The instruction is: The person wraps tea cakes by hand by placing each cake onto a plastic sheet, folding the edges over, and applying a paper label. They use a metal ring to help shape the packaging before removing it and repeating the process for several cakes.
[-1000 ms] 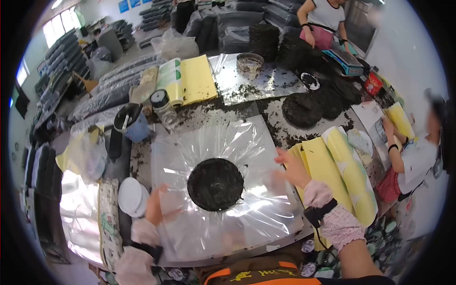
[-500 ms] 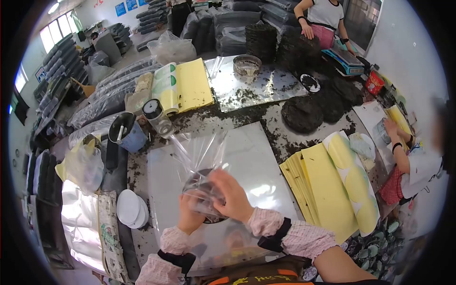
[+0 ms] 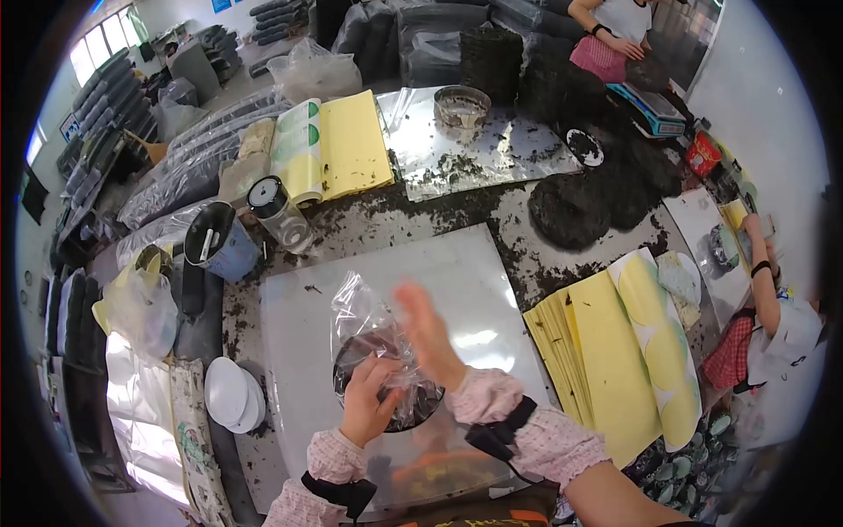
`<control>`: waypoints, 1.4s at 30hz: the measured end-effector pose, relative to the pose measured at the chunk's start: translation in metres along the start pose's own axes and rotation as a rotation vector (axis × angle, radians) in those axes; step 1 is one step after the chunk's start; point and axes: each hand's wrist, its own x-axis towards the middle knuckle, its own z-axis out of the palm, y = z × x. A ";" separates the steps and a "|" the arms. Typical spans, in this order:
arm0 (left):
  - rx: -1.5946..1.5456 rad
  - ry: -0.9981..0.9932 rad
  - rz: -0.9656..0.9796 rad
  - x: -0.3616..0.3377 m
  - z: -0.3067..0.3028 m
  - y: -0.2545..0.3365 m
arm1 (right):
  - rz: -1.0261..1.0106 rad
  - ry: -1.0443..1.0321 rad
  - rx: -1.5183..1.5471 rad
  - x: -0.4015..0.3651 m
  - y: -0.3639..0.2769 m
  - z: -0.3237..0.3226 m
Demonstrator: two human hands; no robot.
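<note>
A clear plastic bag (image 3: 351, 303) lies over a dark round disc-like cake (image 3: 353, 351) on the pale board (image 3: 303, 351). My left hand (image 3: 369, 402) is on top of the cake, its fingers bent and gripping the crinkled film. Just right of it is my right hand (image 3: 428, 338), raised above the bag with its fingers stretched out and blurred by motion. Part of the cake is hidden under my hands and the shiny film.
Yellow sheets (image 3: 606, 360) lie to the right, white discs (image 3: 230, 393) to the left. Behind are a blue bucket (image 3: 230, 250), a clear jar (image 3: 285, 224), a metal ring (image 3: 461, 110) and dark round cakes (image 3: 566, 211). Co-workers (image 3: 773, 290) are at the right and back.
Both hands were around the bagged cake. My right hand has lifted off toward the right, while my left has moved onto the top. The bag's upright open end has sunk down.
</note>
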 end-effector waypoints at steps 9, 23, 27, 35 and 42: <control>-0.106 0.146 -0.025 -0.009 -0.016 0.009 | -0.090 -0.305 -0.134 -0.050 -0.007 -0.016; 0.507 -0.183 0.023 -0.005 -0.002 0.019 | -0.268 -0.367 -0.558 -0.042 0.003 -0.024; 0.637 -0.225 0.002 -0.009 0.002 0.023 | -0.172 0.129 -0.873 -0.053 -0.027 -0.182; 0.590 -0.244 0.068 -0.010 0.008 0.014 | 0.628 0.188 -2.169 -0.183 -0.037 -0.481; 0.600 -0.355 0.059 -0.008 0.004 0.014 | 0.414 0.163 -1.288 -0.222 -0.052 -0.228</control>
